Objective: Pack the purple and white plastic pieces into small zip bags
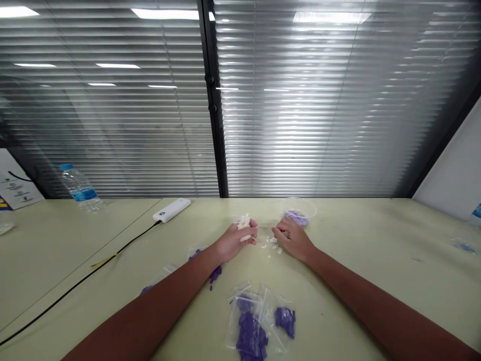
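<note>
White crumbly pieces point(243, 221) are sitting in the loosely clenched left hand point(233, 241), nearer it than the right hand point(293, 239), which is curling emptily beside scattered crumbs point(271, 246) and a clear plastic cup point(306, 206)

Bright, even overhead light fills the scene. Ceiling panels show as white strips of glare in the glass partition point(300, 100), and the slatted blinds behind it flare hardest right of centre. The pale counter point(376, 281) is softly lit, with only faint shadows under the left hand point(235, 241) and right hand point(293, 240). Wide-angle distortion bends straight lines toward the edges. The white pieces point(243, 221) look slightly soft, perhaps from motion blur.
</note>
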Available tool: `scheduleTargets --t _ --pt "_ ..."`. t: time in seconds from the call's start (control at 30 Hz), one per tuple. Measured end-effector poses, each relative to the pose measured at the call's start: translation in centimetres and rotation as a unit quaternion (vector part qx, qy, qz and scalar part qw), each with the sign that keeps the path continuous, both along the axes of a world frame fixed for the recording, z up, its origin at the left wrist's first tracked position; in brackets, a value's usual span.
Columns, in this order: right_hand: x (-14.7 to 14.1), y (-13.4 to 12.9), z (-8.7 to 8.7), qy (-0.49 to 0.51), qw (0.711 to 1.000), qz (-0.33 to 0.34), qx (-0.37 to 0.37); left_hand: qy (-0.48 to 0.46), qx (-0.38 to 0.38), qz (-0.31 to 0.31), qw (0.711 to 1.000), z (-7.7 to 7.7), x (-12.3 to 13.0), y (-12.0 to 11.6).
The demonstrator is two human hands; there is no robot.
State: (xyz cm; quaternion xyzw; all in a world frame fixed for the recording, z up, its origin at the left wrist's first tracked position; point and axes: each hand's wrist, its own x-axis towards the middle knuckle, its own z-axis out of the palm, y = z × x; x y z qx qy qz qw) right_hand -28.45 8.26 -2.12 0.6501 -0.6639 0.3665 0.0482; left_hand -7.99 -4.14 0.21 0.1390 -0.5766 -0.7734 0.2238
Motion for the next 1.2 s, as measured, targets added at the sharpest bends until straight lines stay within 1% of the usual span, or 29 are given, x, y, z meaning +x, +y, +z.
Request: scheduleTargets --t 0.07,0.13,0.2,0.3,0.37,0.53,0.63,0.73,0.83,0.93,1.03,1.1,1.2 --pt "-0.1 -0.1 -0.4 0.023 0.999 -0.034 0.014 -0.023 -0.065 -0.001 0.998 0.0 -0.1 0.4" --pt "0.1 -0.1 -0.7 0.042 0.997 -0.061 0.029 -0.045 -0.131 -0.015 0.99 0.0 -0.2 0.8" --pt "0.7 -0.1 -0.6 0.073 0.993 -0.079 0.049 -0.053 -0.167 -0.025 0.984 -0.1 -0.3 1.1" --pt "2.0 0.1 -0.1 0.163 0.978 -0.092 0.09 -0.063 -0.181 -0.016 0.981 -0.1 -0.3 1.2" --pt "2.9 0.3 0.4 0.208 0.968 -0.08 0.118 -0.065 -0.177 -0.01 0.982 0.0 -0.3 1.2" --pt "3.6 0.5 1.5 0.208 0.965 -0.011 0.161 -0.053 -0.166 -0.018 0.985 0.1 -0.3 0.9" --pt "3.4 0.5 1.6 0.197 0.967 0.005 0.161 -0.06 -0.171 -0.018 0.983 -0.1 -0.3 0.7" --pt "3.2 0.3 1.4 0.168 0.974 0.01 0.154 -0.063 -0.174 -0.018 0.983 -0.4 -0.3 0.5" --pt "2.8 -0.1 0.7 0.112 0.984 0.012 0.137 -0.067 -0.177 -0.019 0.982 -0.5 -0.3 0.4" --pt "2.1 -0.5 0.0 0.024 0.994 0.011 0.109 -0.074 -0.185 -0.021 0.98 -0.3 -0.3 0.4" --pt "1.5 -0.8 -0.4 -0.082 0.993 0.024 0.077 -0.081 -0.189 -0.024 0.978 0.0 -0.3 0.6" --pt "1.5 -0.9 -0.2 -0.146 0.987 0.04 0.052 -0.088 -0.2 -0.031 0.975 0.2 -0.2 0.9" --pt "2.3 -0.9 0.8 -0.215 0.974 0.074 0.026 -0.101 -0.236 -0.042 0.966 0.3 -0.1 1.4"
